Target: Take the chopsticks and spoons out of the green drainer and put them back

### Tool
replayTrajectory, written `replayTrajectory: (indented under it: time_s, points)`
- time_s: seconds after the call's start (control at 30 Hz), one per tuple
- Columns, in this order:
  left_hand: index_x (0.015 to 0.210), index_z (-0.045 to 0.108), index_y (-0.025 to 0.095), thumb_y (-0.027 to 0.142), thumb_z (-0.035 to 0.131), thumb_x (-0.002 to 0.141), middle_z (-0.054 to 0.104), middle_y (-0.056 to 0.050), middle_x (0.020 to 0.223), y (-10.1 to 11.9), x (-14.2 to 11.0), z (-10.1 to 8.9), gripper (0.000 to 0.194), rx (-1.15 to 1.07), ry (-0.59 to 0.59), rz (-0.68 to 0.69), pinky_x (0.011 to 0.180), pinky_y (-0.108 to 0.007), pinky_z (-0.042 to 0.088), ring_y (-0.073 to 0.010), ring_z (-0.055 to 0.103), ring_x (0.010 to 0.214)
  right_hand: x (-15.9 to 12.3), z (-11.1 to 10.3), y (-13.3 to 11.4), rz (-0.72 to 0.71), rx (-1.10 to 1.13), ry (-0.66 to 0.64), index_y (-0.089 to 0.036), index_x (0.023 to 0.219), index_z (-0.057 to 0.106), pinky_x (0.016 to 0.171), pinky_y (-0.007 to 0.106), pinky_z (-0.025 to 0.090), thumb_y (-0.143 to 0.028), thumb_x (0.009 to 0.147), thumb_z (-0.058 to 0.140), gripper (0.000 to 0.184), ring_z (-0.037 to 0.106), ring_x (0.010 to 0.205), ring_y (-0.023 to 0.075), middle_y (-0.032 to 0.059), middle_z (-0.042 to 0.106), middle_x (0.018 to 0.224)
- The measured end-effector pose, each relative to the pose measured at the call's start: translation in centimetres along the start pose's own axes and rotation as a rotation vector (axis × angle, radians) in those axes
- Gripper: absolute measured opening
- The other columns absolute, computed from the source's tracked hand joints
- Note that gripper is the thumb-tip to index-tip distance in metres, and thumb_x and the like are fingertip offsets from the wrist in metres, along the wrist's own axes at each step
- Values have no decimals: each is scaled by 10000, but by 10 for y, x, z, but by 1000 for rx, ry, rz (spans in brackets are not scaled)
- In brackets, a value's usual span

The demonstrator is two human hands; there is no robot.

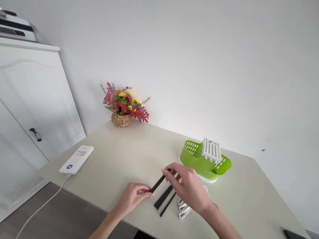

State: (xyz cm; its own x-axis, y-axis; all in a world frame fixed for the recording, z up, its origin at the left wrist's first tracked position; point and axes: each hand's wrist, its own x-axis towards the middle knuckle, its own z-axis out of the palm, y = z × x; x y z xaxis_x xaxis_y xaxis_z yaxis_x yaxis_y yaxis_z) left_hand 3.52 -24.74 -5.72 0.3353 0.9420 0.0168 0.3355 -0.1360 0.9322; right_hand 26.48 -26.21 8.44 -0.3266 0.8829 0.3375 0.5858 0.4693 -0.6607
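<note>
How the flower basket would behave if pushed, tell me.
The flower basket looks light, being woven. It may tip, since the red leaves spread well beyond it. The thin sprigs would probably sway or bend.

A room in a home is suggested by the white panelled cabinet, the plain pale wall, the grey floor and the table, on which a flower basket is displayed.
</note>
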Motion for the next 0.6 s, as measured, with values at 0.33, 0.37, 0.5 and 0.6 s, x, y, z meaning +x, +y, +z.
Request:
replayTrajectory:
  time_s: [0.33, 0.37, 0.5, 0.6]
  points:
    - [949, 827, 239, 494, 724, 902, 832, -44, 968, -4, 0, 2, 279, 40, 48, 23, 814, -283, 596, -239, 778, 902, -7, -52, 13, -16, 8, 269, -228, 925, 694, 607, 257, 491, -461, 1045, 525, 312, 655, 633, 143, 0, 713, 751]
    - [959, 822, 238, 487, 712, 912, 831, -43, 971, -3, 0, 2, 276, 30, 53, 27, 821, -280, 595, -233, 777, 905, -5, -68, 16, 6, -5, 341, -225, 928, 702, 595, 257, 495, -491, 1031, 542, 326, 662, 630, 147, 3, 716, 744]
    - [944, 803, 239, 479, 674, 943, 824, -37, 964, -1, 1, 2, 273, 70, 74, 46, 805, -262, 577, -214, 767, 898, 11, -132, 35, 115, -128, 636, -229, 929, 707, 536, 256, 476, -591, 982, 573, 390, 649, 587, 153, 8, 724, 734]
    - [921, 794, 237, 479, 640, 969, 817, -33, 929, 1, 2, 1, 291, 110, 76, 47, 783, -250, 557, -201, 758, 860, 25, -162, 58, 142, -249, 737, -234, 896, 690, 659, 280, 506, -583, 994, 550, 388, 659, 600, 153, 2, 726, 721]
